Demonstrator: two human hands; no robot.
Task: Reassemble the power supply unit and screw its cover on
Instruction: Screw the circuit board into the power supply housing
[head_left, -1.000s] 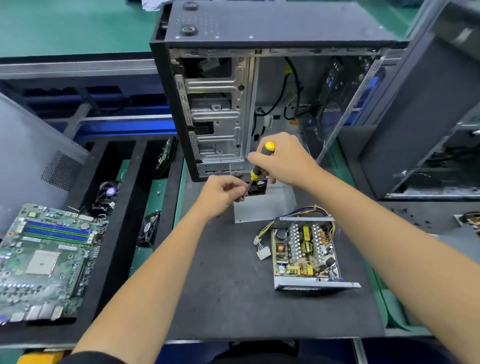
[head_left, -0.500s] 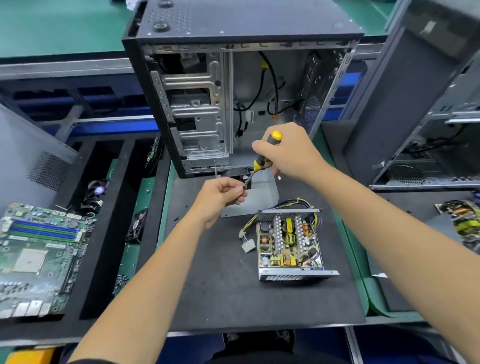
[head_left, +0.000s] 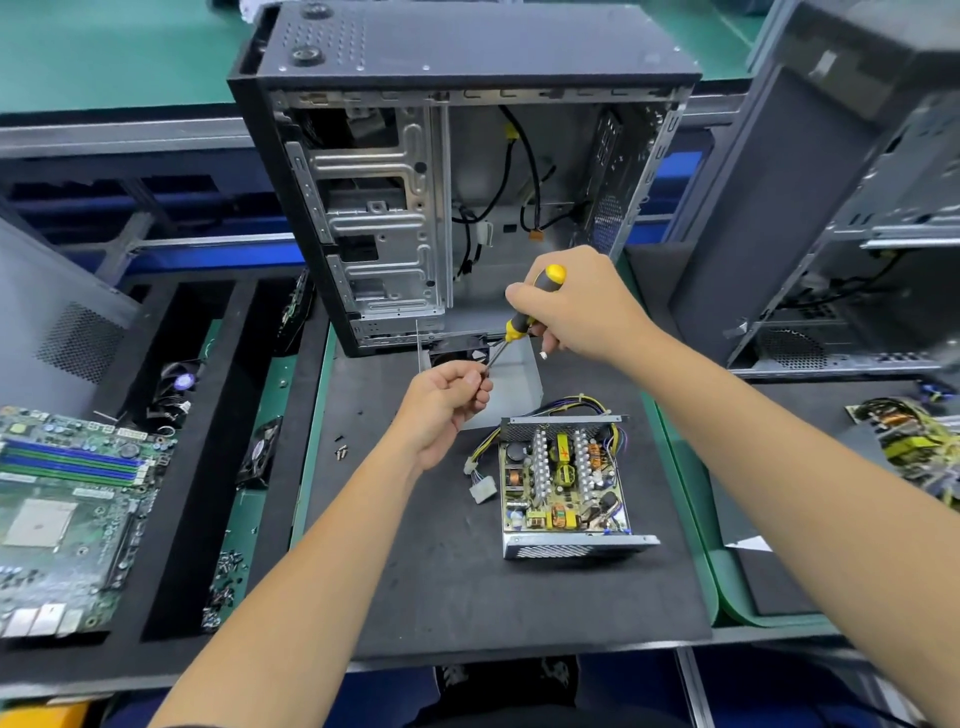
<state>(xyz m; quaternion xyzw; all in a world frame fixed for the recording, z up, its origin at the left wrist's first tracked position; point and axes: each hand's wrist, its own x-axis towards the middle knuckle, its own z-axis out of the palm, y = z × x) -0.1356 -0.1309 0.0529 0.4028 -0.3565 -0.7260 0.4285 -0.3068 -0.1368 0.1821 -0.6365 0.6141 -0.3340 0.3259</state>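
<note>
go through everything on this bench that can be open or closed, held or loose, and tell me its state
power supply unit: open, circuit board exposed, cover off
cover: lying behind the unit, unattached
screwdriver: gripped by right hand
left hand: fingertips pinched at screwdriver tip
computer case: side open
loose screws: on mat

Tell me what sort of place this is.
Probably a computer repair or assembly workbench: an open tower case stands on a dark mat, a bare motherboard lies in a foam tray, and an uncovered power supply unit awaits its cover.
</note>
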